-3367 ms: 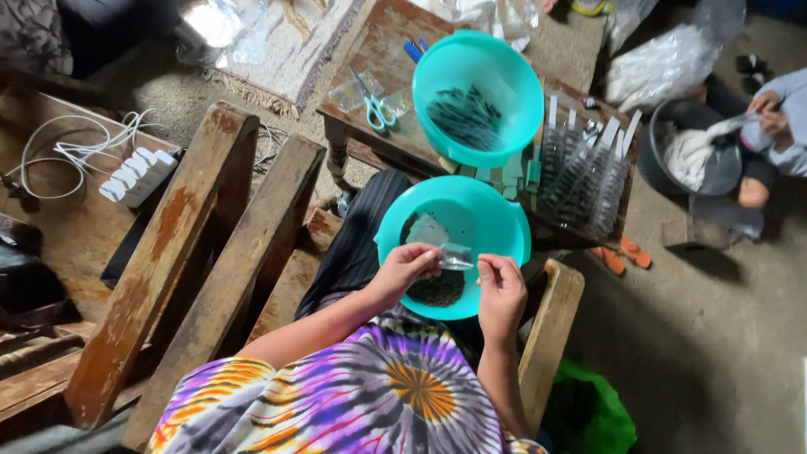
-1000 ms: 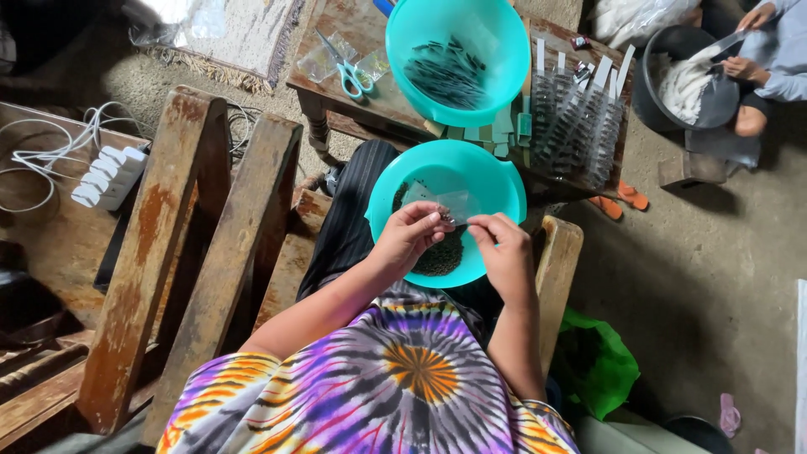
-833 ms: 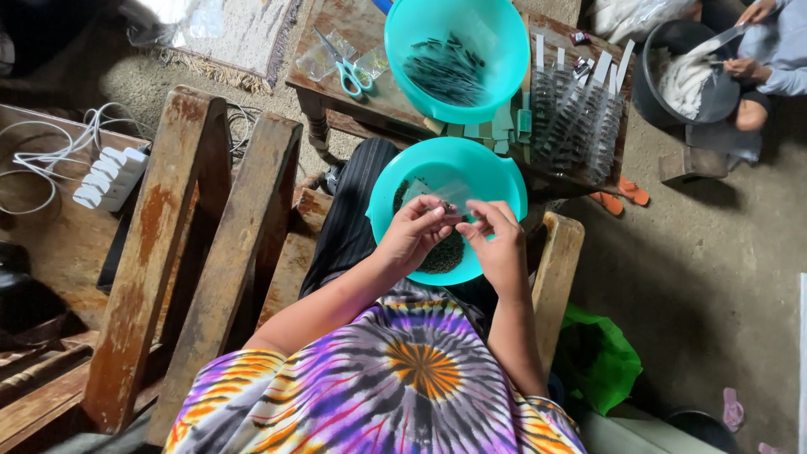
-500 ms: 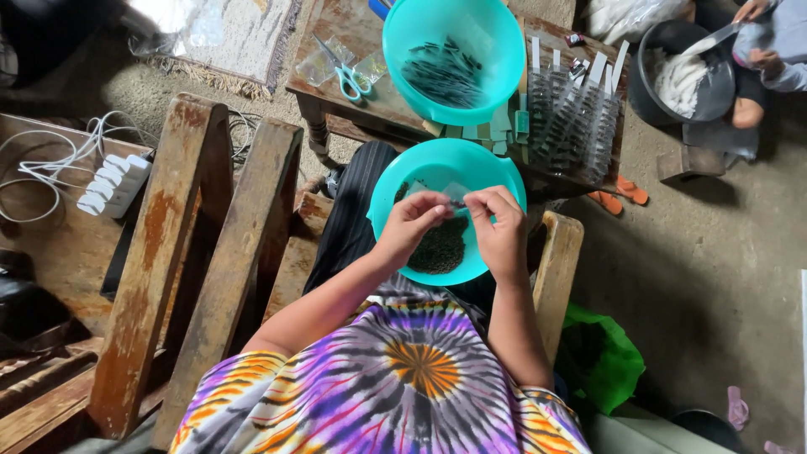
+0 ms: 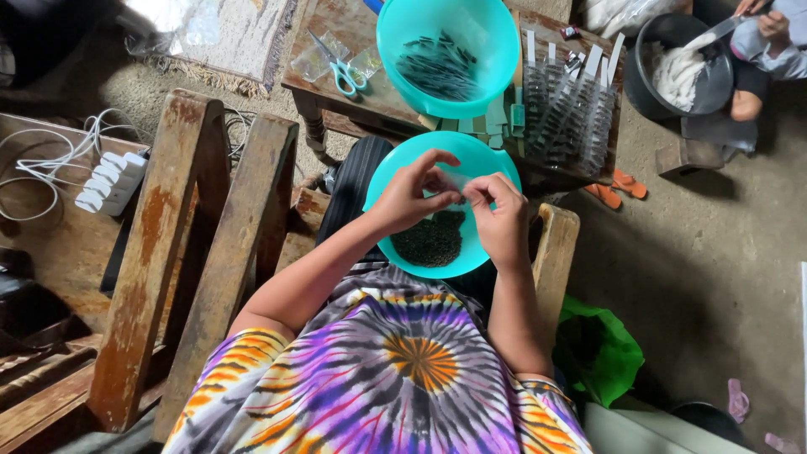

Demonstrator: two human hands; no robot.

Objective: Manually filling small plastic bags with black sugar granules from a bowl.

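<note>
I see both hands meeting in the middle of the frame over the teal bowl (image 5: 403,244) in the lap. The left hand (image 5: 408,197) and the right hand (image 5: 503,220) each pinch one end of a small clear packet (image 5: 458,179), fingers narrow and closed on it. I judge they hold it right above the bowl so that anything spilled drops back onto the dark heap of tiny grains (image 5: 430,239) lying in the bowl's bottom

Further out, toward the top of the frame, a second teal bowl (image 5: 471,34) full of dark filled packets stands on the wooden bench (image 5: 336,92), close enough to reach. Teal scissors (image 5: 340,74) lie just to its left, and rows of upright packets (image 5: 567,113) stand to its right. A white power strip (image 5: 109,181) lies at the left edge, and another person's hand (image 5: 772,23) works over a black tub (image 5: 672,92) in the upper right corner

Compared with half a second ago, the hands have stayed over the bowl; the left fingers look raised a little higher over the packet, and the view has shifted only slightly
</note>
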